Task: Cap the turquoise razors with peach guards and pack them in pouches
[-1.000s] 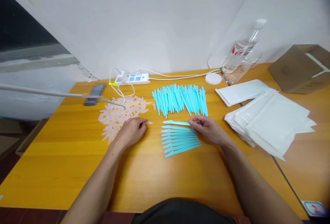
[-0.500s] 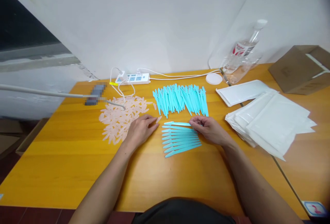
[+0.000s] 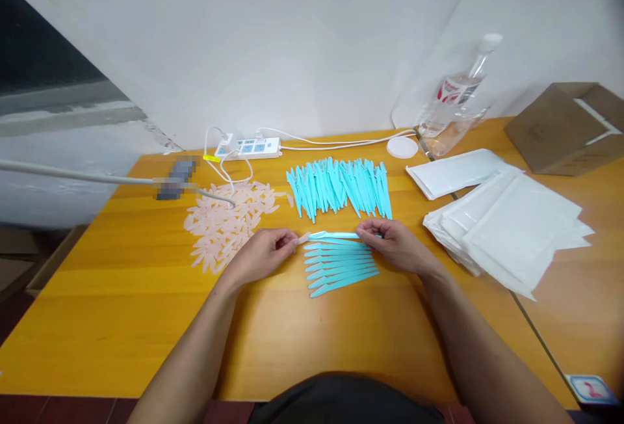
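Observation:
My right hand (image 3: 383, 237) pinches the handle end of a turquoise eyebrow razor (image 3: 336, 235), which lies level with its blade end to the left. Between the thumb and forefinger of my left hand (image 3: 273, 248) is a pale, see-through blade cap (image 3: 304, 238). The cap's tip meets the razor's blade end; whether it has slid over the blade I cannot tell. Just below, several turquoise razors (image 3: 341, 266) lie side by side in a row. Beyond my hands is a heap of razors (image 3: 336, 186), and left of my left hand spreads a pile of caps (image 3: 224, 222).
White padded envelopes (image 3: 517, 222) lie at the right, before a cardboard box (image 3: 560, 128) and a clear plastic bottle (image 3: 453, 95). A power strip (image 3: 253, 147) with cables sits by the wall. A grey rod (image 3: 97, 173) reaches over the cap pile, near a blurred dark object (image 3: 175, 180).
My left hand has brought the cap right and slightly down, up to the razor's blade end. My right hand keeps its hold on the razor, almost still.

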Available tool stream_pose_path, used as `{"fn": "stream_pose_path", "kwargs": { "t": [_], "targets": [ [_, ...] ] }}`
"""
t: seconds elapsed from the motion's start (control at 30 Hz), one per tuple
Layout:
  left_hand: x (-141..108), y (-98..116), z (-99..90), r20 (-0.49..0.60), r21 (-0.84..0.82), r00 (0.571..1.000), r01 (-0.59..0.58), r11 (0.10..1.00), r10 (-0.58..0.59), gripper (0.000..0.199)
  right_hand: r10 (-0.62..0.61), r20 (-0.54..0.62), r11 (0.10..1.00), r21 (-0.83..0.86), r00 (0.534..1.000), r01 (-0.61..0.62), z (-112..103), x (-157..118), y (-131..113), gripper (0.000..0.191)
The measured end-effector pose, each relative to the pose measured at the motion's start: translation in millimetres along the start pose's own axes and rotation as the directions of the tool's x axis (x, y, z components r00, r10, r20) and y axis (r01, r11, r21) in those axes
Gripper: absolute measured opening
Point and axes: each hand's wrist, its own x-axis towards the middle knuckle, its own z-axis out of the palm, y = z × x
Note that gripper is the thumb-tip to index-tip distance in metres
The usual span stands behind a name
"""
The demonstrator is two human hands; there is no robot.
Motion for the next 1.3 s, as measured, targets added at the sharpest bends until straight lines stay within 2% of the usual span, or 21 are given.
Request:
{"fn": "stream_pose_path", "kwargs": {
  "t": [0.33, 0.53, 0.6, 0.67, 0.73, 0.8, 0.87, 0.97, 1.17, 1.3],
  "targets": [
    [-2, -3, -5.4, 0.046, 0.011, 0.999, -0.018, 1.000, 0.018, 0.037, 0.003, 0.029, 1.000, 0.021, 1.000, -0.004, 1, 1, 0, 0.039],
    [9, 4, 3.5, 0.090, -0.040, 0.994, -0.051, 0.998, 0.055, 0.033, -0.010, 0.094, 1.000, 0.010, 0.996, 0.009, 6, 0, -1, 0.036],
    [15, 5, 7.1, 0.065, -0.047, 0.996, -0.056, 0.997, 0.059, 0.032, -0.036, 0.063, 0.999, -0.038, 0.997, 0.039, 8, 1, -1, 0.034],
    [20, 4, 10.0, 0.014, -0.031, 0.997, -0.072, 0.997, 0.073, 0.032, -0.076, -0.016, 0.987, -0.145, 0.997, 0.073, 10, 4, 0, 0.031],
    [25, 1, 12.6, -0.056, 0.023, 0.993, -0.104, 0.994, 0.105, 0.031, -0.140, -0.109, 0.946, -0.308, 0.984, 0.100, 14, 8, 2, 0.026],
    [28, -2, 15.3, -0.122, 0.104, 0.982, -0.132, 0.986, 0.144, 0.029, -0.225, -0.144, 0.875, -0.464, 0.964, 0.135, 19, 12, 6, 0.022],
    [29, -5, 18.0, -0.146, 0.177, 0.974, -0.147, 0.973, 0.174, 0.028, -0.302, -0.103, 0.809, -0.554, 0.948, 0.197, 23, 14, 10, 0.022],
    [26, -8, 21.5, -0.150, 0.216, 0.968, -0.164, 0.962, 0.199, 0.027, -0.363, -0.037, 0.757, -0.594, 0.931, 0.271, 25, 13, 16, 0.023],
    [14, -17, 24.9, -0.140, 0.189, 0.963, -0.200, 0.961, 0.228, 0.033, -0.398, 0.019, 0.727, -0.603, 0.917, 0.328, 21, 8, 21, 0.025],
    [12, -21, 28.6, -0.169, 0.190, 0.957, -0.203, 0.961, 0.235, 0.032, -0.399, 0.007, 0.729, -0.604, 0.917, 0.322, 22, 10, 21, 0.025]
  ]
}}
